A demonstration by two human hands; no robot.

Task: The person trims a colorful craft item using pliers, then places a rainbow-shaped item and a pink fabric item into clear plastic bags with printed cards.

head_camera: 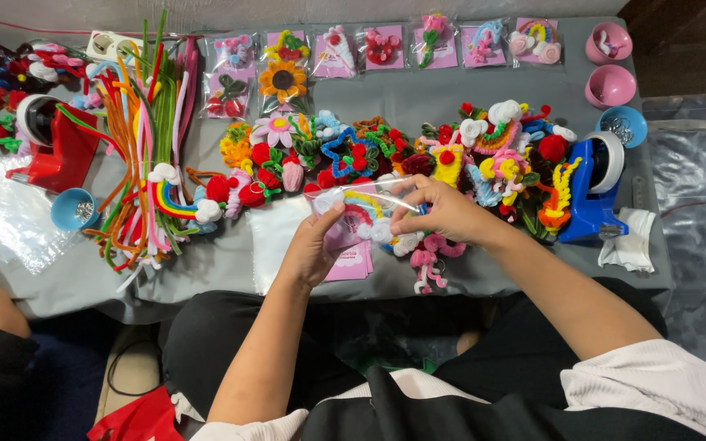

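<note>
Head view: clear bag point(361, 214) between both hands (rainbow inside).

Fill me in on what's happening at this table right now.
A person seated at a grey table holds a clear plastic bag with a rainbow pipe-cleaner ornament and pink card in it. The left hand grips the bag from below; the right hand pinches its top edge. Finished ornaments lie in a heap just beyond, bagged ones line the far edge, and loose pipe cleaners lie to the left.
</note>
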